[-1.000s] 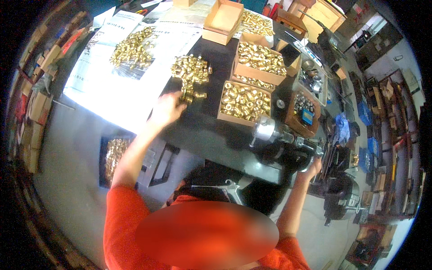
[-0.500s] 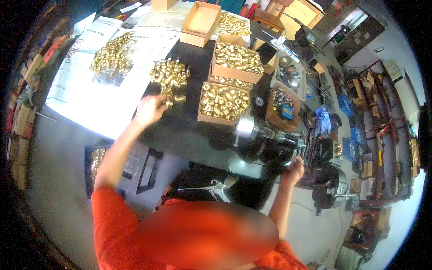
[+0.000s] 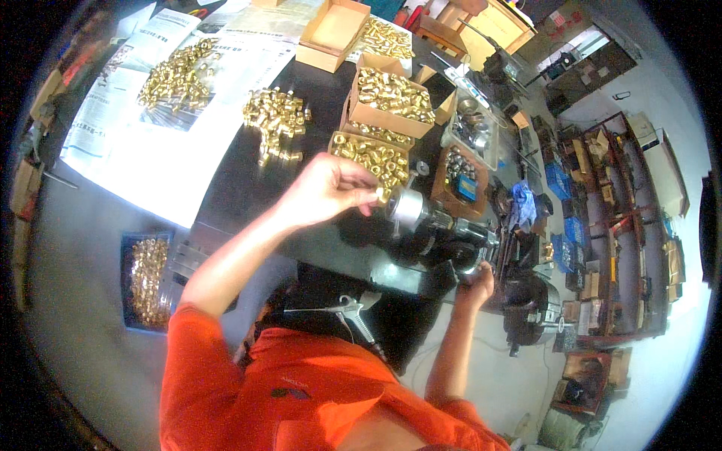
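My left hand (image 3: 327, 189) pinches a small brass fitting (image 3: 383, 195) between thumb and fingers, right beside the round silver chuck (image 3: 407, 207) of a small bench machine. Whether the fitting touches the chuck I cannot tell. My right hand (image 3: 476, 286) is closed at the machine's near right end, on a part mostly hidden by the fingers. Just behind my left hand stands a cardboard box of brass fittings (image 3: 372, 156). A loose pile of brass fittings (image 3: 274, 120) lies on the dark tabletop to the left.
Another full cardboard box (image 3: 391, 114) stands behind, near an empty box (image 3: 335, 30). Newspaper (image 3: 169, 165) covers the table's left, with more fittings. A blue crate (image 3: 149, 282) of brass parts sits low at left. An air blow gun (image 3: 350, 312) lies near my body.
My left hand has moved right from the loose pile to the chuck, carrying a brass fitting. My right hand stays at the machine's end. The whole view has shifted slightly.
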The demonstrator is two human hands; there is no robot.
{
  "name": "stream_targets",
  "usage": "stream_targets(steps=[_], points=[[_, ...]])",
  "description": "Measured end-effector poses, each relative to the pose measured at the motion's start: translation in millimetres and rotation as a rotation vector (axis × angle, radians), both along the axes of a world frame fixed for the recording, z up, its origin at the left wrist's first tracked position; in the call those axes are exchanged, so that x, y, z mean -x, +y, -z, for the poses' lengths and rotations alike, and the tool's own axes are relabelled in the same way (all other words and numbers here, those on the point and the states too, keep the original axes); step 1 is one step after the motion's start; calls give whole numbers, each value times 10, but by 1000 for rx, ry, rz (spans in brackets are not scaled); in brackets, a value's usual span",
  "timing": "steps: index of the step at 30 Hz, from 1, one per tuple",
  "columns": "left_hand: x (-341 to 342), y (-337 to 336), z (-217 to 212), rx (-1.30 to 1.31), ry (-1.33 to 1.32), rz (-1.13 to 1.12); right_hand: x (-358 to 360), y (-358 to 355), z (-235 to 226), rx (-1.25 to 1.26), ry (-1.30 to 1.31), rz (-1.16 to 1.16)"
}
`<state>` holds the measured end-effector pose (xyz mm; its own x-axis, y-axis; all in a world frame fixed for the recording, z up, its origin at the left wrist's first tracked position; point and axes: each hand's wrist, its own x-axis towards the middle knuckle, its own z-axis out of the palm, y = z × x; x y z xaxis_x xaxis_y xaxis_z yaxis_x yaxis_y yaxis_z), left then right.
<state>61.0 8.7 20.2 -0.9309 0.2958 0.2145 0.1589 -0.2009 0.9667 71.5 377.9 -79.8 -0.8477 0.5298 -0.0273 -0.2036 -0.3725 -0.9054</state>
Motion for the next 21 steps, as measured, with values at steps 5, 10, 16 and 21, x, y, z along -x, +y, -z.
stream_targets(steps=[5, 10, 16, 21], points=[[-38, 162, 116, -196, -51, 3, -24, 21, 1, 7, 41, -63], [-55, 208, 198, -314, -60, 6, -61, -18, -93, -19, 34, -57], [9, 164, 145, -214, -65, 50, -153, 55, -264, -65, 24, -102], [66, 96, 34, -113, -40, 166, -191, 64, -699, -146, 49, -215]])
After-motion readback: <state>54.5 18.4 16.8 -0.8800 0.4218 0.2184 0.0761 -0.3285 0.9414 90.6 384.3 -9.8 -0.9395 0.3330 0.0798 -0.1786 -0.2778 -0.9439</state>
